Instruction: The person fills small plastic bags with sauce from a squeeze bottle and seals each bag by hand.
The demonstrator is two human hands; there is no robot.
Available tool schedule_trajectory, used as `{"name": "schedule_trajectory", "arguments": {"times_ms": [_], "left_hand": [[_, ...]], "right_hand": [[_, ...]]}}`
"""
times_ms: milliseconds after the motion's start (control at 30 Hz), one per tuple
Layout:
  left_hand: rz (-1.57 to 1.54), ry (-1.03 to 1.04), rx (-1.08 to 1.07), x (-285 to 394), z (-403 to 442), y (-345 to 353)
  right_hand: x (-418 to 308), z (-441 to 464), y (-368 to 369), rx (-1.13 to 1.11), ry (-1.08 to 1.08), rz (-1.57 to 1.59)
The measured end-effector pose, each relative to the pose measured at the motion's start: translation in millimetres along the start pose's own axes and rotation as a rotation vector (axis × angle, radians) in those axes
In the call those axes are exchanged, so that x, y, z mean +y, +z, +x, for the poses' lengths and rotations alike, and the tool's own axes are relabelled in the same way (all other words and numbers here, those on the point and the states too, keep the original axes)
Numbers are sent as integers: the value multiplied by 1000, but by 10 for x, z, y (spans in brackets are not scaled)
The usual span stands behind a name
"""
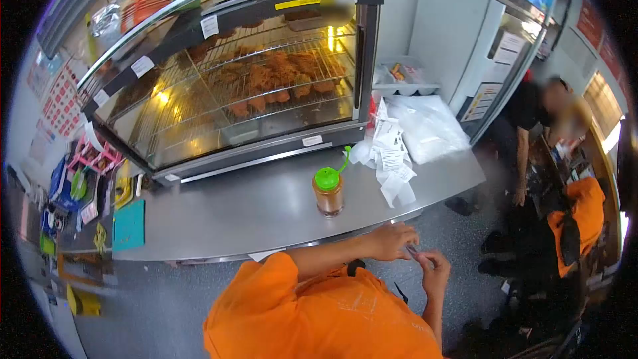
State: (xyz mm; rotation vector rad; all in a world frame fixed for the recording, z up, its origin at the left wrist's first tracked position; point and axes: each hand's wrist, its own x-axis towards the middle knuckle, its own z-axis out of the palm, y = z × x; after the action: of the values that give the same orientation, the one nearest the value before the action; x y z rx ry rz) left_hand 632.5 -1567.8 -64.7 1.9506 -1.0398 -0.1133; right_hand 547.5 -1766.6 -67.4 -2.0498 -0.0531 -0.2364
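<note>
Both hands are close together past the front edge of the steel counter [232,223]. My left hand [387,240] has its fingers closed on a small dark object [412,250], too small to name. Across from it, my right hand [435,271] pinches the same small object. On the counter, above my left hand, stands a sauce bottle [329,196] with a green lid. Paper receipts [392,156] lie in a loose pile to its right, beside a stack of clear plastic bags [428,126].
A glass display cabinet [246,136] with fried food on racks stands at the counter's back. A teal board [128,226] lies at the left. On the right are a fridge [485,86], a person in black [525,116] and a person in orange [578,219].
</note>
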Motion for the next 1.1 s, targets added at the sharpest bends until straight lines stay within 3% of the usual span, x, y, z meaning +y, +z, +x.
{"name": "schedule_trajectory", "arguments": {"times_ms": [67, 233, 300, 333, 400, 433, 600, 667, 700, 767, 833, 900, 967, 1033, 1100], "left_hand": [[58, 7, 25, -20, -21, 8], [178, -374, 50, -77, -367, -127], [-23, -510, 93, 55, -520, -140], [-27, -528, 154, 245, -738, -49], [10, -430, 339, 258, -772, -141], [-20, -415, 418, 319, -888, -79], [31, -432, 575, 734, -1188, 250], [-63, -496, 583, 786, -1398, 387], [-59, -503, 568, 815, -1544, 482], [-190, -571, 645, 850, -1658, 742], [-95, -481, 610, 984, -1700, 930], [-115, -496, 588, 1183, -1798, 1074], [-139, -562, 557, 1397, -1930, 1097], [-288, -583, 722, 1720, -2029, 1029], [-226, -620, 709, 1781, -2432, 924]], "right_hand": [[-109, 173, 127, -71, -20, 30], [-43, 455, 492, -228, -99, 100], [-268, 477, 501, -303, -37, 115], [-362, 419, 491, -349, 67, 300], [-160, 433, 516, -369, -142, 213], [-160, 472, 505, -441, -129, 261], [-253, 146, 485, -615, -70, 495], [-318, -46, 430, -576, -380, 509], [-281, -199, 431, -566, -372, 520], [-159, -453, 278, -812, -208, 476], [-73, -765, 196, -802, -163, 467], [-6, -1087, 208, -684, 92, 499], [-96, -1316, 228, -616, 28, 379], [-320, -1475, 304, -666, 50, 293], [-472, -1620, 555, -715, -30, 274]]}}
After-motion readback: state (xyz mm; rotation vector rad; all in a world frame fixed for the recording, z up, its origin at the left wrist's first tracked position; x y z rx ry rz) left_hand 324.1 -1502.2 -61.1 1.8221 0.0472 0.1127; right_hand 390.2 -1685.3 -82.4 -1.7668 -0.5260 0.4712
